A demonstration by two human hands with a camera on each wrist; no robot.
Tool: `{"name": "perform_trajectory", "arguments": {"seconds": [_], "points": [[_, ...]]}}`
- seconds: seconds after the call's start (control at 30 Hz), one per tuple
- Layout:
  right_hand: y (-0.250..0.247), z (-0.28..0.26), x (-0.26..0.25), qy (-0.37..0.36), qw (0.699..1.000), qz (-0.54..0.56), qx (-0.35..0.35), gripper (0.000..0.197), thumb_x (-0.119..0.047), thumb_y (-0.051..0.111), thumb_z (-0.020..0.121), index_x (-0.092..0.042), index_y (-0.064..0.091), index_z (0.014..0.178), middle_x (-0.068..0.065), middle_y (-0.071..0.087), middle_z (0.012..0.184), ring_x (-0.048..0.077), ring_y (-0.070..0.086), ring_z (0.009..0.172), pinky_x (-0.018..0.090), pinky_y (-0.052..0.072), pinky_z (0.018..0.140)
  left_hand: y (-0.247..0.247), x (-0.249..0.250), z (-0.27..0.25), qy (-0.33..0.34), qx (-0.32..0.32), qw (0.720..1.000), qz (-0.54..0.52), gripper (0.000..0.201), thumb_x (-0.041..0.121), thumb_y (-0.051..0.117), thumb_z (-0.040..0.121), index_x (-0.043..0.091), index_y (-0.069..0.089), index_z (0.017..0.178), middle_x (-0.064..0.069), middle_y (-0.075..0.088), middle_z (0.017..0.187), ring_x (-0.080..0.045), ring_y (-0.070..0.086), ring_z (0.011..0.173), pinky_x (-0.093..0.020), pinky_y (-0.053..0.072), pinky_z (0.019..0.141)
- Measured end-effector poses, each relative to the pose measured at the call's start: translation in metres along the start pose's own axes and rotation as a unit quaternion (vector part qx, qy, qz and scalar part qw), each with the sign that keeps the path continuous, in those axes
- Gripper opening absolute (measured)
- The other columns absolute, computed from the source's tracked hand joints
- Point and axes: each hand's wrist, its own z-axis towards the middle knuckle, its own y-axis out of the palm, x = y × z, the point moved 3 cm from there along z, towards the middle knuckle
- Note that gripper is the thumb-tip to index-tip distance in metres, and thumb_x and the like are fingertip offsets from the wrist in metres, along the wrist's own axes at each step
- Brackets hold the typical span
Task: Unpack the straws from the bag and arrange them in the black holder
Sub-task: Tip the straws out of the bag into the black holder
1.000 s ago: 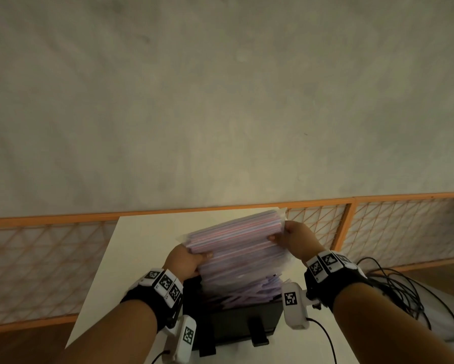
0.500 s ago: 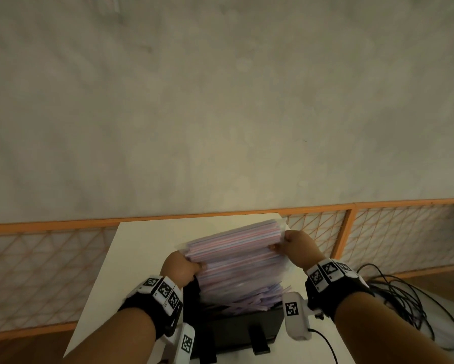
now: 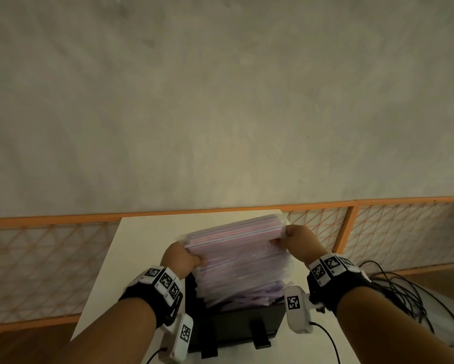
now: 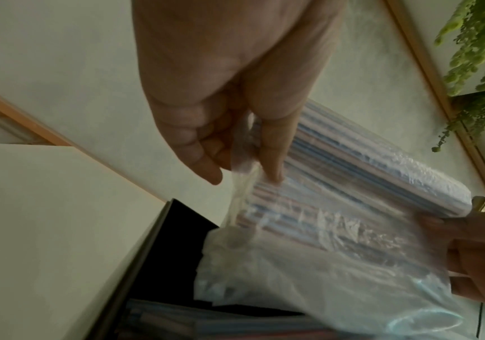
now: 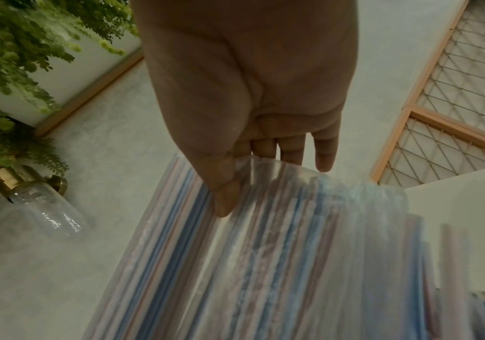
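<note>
A clear plastic bag (image 3: 236,248) full of pink, blue and white straws (image 5: 264,264) hangs tilted over the black holder (image 3: 236,327) on the white table (image 3: 141,237). My left hand (image 3: 183,258) pinches the bag's left corner (image 4: 244,161) between thumb and fingers. My right hand (image 3: 296,240) pinches the right corner (image 5: 253,170) the same way. Loose straws (image 3: 249,295) spill from the bag's lower open end into the holder. The holder's inside (image 4: 177,248) is mostly hidden by the bag.
An orange-framed lattice fence (image 3: 378,227) runs behind the table under a plain wall. Black cables (image 3: 404,292) lie on the floor at the right. A hanging green plant (image 5: 17,57) and a glass wall lamp (image 5: 40,202) show in the right wrist view.
Both hands have lifted the bag a little higher and tipped it more, and more straws have slid down out of it toward the holder.
</note>
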Motion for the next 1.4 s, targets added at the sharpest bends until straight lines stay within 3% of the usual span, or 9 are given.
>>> {"name": "perform_trajectory", "arguments": {"seconds": [0.2,0.47,0.6,0.7,0.83,0.93,1.2,1.27,1.4], "points": [[-0.001,0.001,-0.002,0.000,1.000,-0.003,0.002,0.028,-0.022,0.067,0.084,0.006,0.067,0.083,0.010,0.058,0.073,0.020,0.049,0.069,0.029,0.035,0.059,0.002,0.002,0.000,0.004,-0.041,0.998,-0.055,0.033,0.002,0.080,0.069,0.025,0.066,0.089,-0.010,0.072,0.098,-0.026,0.067,0.092,-0.045,0.055,0.091],[0.000,0.000,-0.001,-0.004,1.000,-0.029,-0.008,0.020,-0.021,0.066,0.085,-0.002,0.065,0.076,0.009,0.061,0.076,0.022,0.053,0.074,0.028,0.037,0.065,0.007,0.010,-0.004,0.008,-0.080,0.982,-0.173,0.028,0.005,0.070,0.083,0.030,0.062,0.093,0.003,0.069,0.089,-0.008,0.069,0.073,-0.021,0.053,0.053],[0.002,0.003,0.003,-0.014,1.000,0.005,-0.019,0.031,-0.030,0.075,0.076,-0.007,0.069,0.096,0.010,0.071,0.092,0.025,0.065,0.088,0.032,0.048,0.076,0.006,0.002,0.000,0.021,-0.062,0.988,-0.142,0.028,0.012,0.074,0.081,0.034,0.064,0.094,-0.002,0.071,0.101,-0.023,0.067,0.101,-0.037,0.056,0.081],[0.003,0.001,-0.002,-0.061,0.996,0.051,-0.050,0.041,-0.041,0.079,0.071,-0.027,0.065,0.107,-0.006,0.072,0.101,0.011,0.066,0.097,0.034,0.051,0.091,0.006,0.000,0.001,0.023,-0.053,0.992,-0.114,0.026,0.023,0.080,0.072,0.040,0.068,0.088,-0.001,0.073,0.103,-0.022,0.067,0.101,-0.048,0.051,0.095],[-0.001,0.000,-0.009,-0.081,0.995,0.056,-0.018,0.019,-0.030,0.076,0.078,-0.031,0.063,0.092,-0.012,0.068,0.090,0.006,0.063,0.087,0.028,0.047,0.084,0.006,0.001,0.004,0.021,-0.072,0.990,-0.122,0.037,0.033,0.084,0.058,0.035,0.071,0.093,-0.004,0.074,0.103,-0.025,0.069,0.100,-0.050,0.052,0.094],[-0.002,0.000,-0.011,-0.076,0.995,0.069,0.003,0.026,-0.025,0.074,0.080,-0.017,0.066,0.104,-0.001,0.066,0.095,0.016,0.061,0.092,0.027,0.043,0.083,0.008,0.010,-0.002,0.011,-0.094,0.982,-0.163,0.026,0.012,0.076,0.078,0.025,0.067,0.099,-0.007,0.072,0.104,-0.024,0.069,0.096,-0.041,0.057,0.084],[-0.001,0.003,-0.007,-0.068,0.997,0.045,0.015,0.026,-0.023,0.073,0.082,-0.011,0.068,0.104,0.002,0.066,0.093,0.021,0.062,0.092,0.027,0.042,0.081,0.006,0.007,-0.006,0.000,-0.081,0.974,-0.212,0.019,0.007,0.061,0.091,0.022,0.065,0.103,-0.002,0.071,0.099,-0.022,0.068,0.094,-0.035,0.059,0.074],[0.000,0.004,-0.007,-0.074,0.997,0.022,0.014,0.026,-0.024,0.070,0.084,-0.009,0.067,0.104,0.003,0.066,0.094,0.022,0.062,0.094,0.028,0.043,0.082,0.004,0.006,-0.005,0.010,-0.077,0.979,-0.188,0.022,0.007,0.069,0.084,0.021,0.067,0.101,-0.008,0.072,0.103,-0.028,0.068,0.100,-0.043,0.057,0.084],[0.001,0.005,-0.007,-0.063,0.997,0.035,0.025,0.028,-0.026,0.066,0.086,-0.005,0.065,0.105,0.015,0.069,0.103,0.029,0.062,0.099,0.042,0.049,0.092,0.006,-0.011,0.005,-0.021,-0.077,0.992,-0.101,0.069,0.028,0.091,0.054,0.019,0.060,0.115,-0.008,0.069,0.110,-0.025,0.067,0.102,-0.044,0.055,0.091]]}}
